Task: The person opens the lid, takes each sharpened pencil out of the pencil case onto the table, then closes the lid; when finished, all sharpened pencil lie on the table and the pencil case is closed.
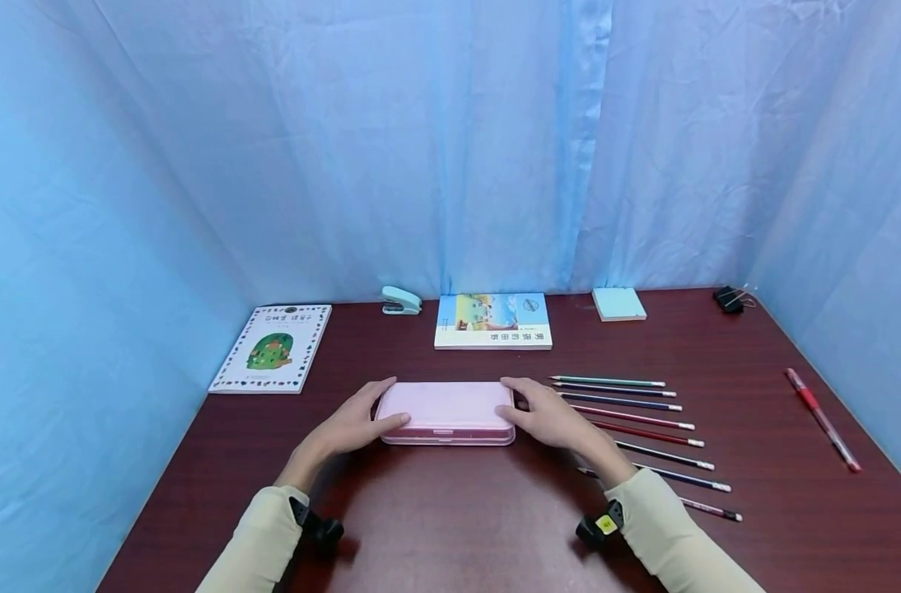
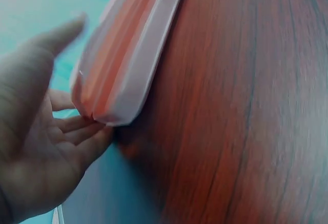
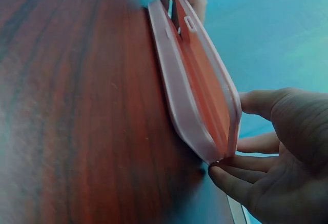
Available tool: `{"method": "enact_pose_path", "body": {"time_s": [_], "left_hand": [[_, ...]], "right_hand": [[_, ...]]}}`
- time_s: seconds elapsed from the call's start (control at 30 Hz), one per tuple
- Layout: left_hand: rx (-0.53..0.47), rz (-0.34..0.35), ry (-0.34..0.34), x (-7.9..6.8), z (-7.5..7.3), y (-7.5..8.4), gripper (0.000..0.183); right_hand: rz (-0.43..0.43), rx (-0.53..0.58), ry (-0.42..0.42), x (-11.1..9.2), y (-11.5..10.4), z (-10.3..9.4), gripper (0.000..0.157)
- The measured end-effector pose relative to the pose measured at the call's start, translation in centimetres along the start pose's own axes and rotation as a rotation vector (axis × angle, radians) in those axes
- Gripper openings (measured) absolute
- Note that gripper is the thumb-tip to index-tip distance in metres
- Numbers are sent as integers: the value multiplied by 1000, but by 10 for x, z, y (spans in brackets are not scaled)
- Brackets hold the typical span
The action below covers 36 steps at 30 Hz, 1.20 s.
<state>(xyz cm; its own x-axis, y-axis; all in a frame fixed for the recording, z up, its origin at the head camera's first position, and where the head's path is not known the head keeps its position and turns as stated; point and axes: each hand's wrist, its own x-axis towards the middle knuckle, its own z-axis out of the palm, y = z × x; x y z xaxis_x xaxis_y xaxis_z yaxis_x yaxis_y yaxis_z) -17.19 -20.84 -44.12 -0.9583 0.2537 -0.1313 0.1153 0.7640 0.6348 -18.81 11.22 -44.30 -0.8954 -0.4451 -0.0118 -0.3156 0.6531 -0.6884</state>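
Observation:
A pink pencil case lies on the table between the two hands, its lid ajar along the front. At its left end is the left hand; in the left wrist view the fingers touch the end while the thumb stands off from the lid, over which it reaches in the head view. The right hand holds the right end, thumb on the lid and fingertips low at the corner in the right wrist view. Past the latch, an orange-looking inside shows through the gap.
Several pencils lie in a row right of the case, partly under the right forearm. A red pen is farther right. Along the back are a stapler, books, a note pad and a binder clip.

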Motion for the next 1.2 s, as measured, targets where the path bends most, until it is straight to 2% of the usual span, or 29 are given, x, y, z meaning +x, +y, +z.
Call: {"method": "enact_pose_path", "body": {"time_s": [0.13, 0.33, 0.87, 1.2], "left_hand": [[53, -11, 1, 1, 2, 2, 90], [67, -16, -1, 2, 5, 2, 91], [62, -13, -2, 1, 8, 3, 92], [81, 27, -1, 0, 10, 0, 95]], "right_hand": [[19, -25, -20, 1, 0, 7, 72], [13, -67, -19, 0, 1, 13, 85], [-22, -81, -9, -2, 3, 15, 84], [-12, -82, -14, -3, 3, 14, 85]]}}
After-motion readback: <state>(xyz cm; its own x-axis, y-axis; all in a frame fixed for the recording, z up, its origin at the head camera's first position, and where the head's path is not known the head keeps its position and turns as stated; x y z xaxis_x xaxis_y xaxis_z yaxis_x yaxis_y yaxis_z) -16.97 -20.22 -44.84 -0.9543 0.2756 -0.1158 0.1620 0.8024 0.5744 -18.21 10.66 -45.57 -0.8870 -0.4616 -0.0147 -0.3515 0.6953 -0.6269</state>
